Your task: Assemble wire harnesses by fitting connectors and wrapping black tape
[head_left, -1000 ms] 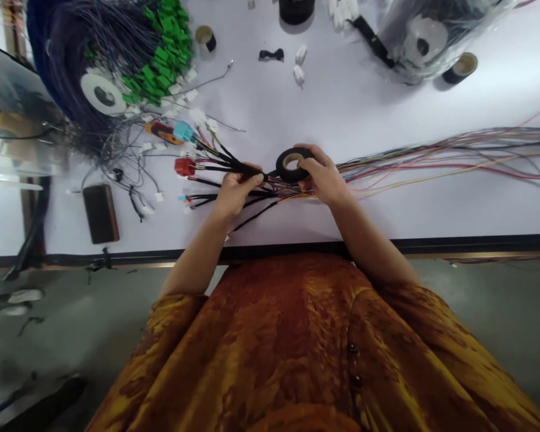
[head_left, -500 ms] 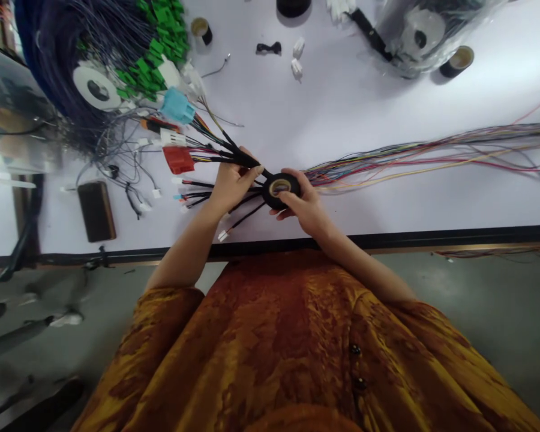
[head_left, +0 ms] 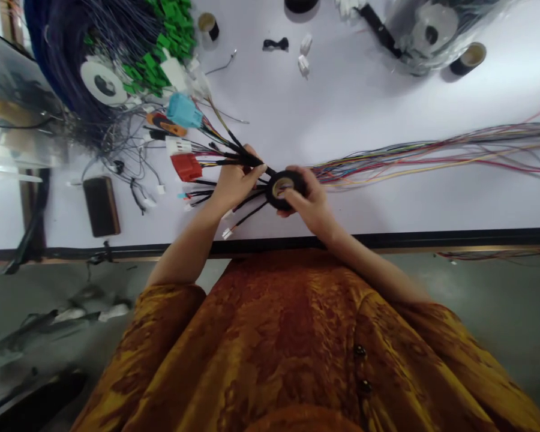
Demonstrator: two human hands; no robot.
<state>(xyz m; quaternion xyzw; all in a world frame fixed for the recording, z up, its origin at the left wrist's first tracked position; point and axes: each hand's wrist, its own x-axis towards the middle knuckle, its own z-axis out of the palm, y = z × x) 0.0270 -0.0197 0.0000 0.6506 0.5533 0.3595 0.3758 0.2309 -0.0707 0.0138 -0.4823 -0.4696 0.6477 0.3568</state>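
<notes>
My left hand (head_left: 236,183) is closed around the black-wrapped branches of a wire harness (head_left: 247,158), thumb on top. From that grip the branches fan out leftward to a light blue connector (head_left: 184,110), a white connector (head_left: 178,146), a red connector (head_left: 186,167) and several small plugs. In my right hand (head_left: 312,204) is a roll of black tape (head_left: 273,191), with the thumb at its core and fingers round the far rim. The roll lies against the harness just right of my left hand. Loose coloured wires (head_left: 387,157) run from behind it to the right.
A large coil of dark wires (head_left: 67,54) with green connectors (head_left: 175,30) lies at the back left. Near the front left edge is a dark phone-like slab (head_left: 101,207). An orange cutter (head_left: 166,123), tape rolls (head_left: 468,58) and a plastic bag (head_left: 432,54) lie farther back.
The whole view has shifted slightly, so the table things sit a little farther right and higher. Both hands keep their hold, and the tape roll is turned slightly.
</notes>
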